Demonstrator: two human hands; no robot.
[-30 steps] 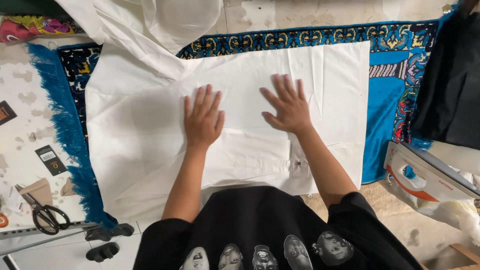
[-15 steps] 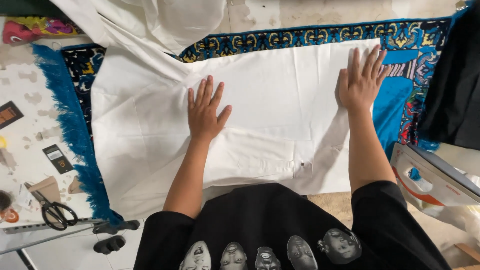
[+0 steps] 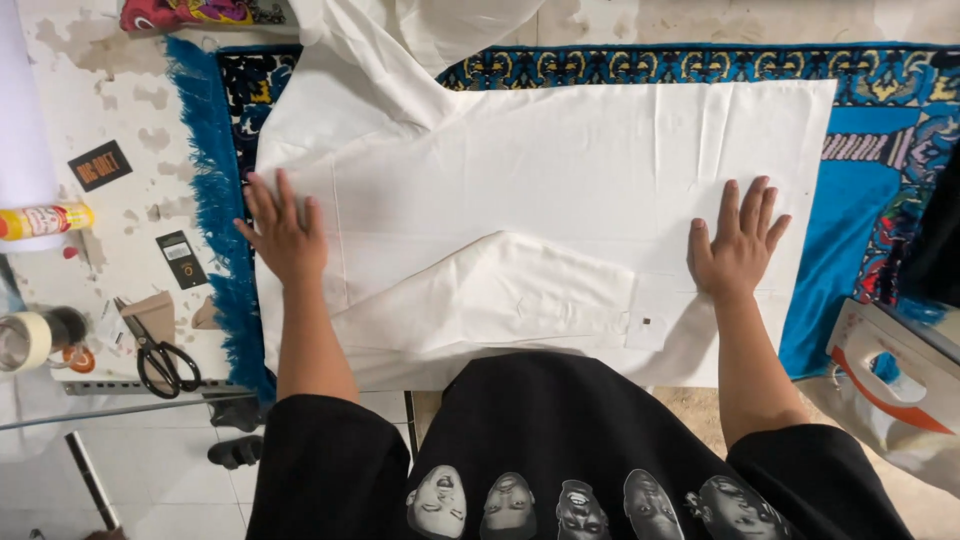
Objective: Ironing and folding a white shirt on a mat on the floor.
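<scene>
A white garment lies spread flat over a blue patterned rug on a work surface. A folded sleeve with a small button at its cuff lies across the near part. My left hand presses flat on the garment's left edge, fingers apart. My right hand presses flat near the garment's right edge, fingers apart. Neither hand holds anything.
Black scissors, a tape roll and a yellow spray can lie at the left beside the rug's blue fringe. An iron rests at the lower right. More white cloth is heaped at the far edge.
Both hands have slid apart over the cloth: the left from the middle to the left edge, the right out to the right edge and then slightly nearer.
</scene>
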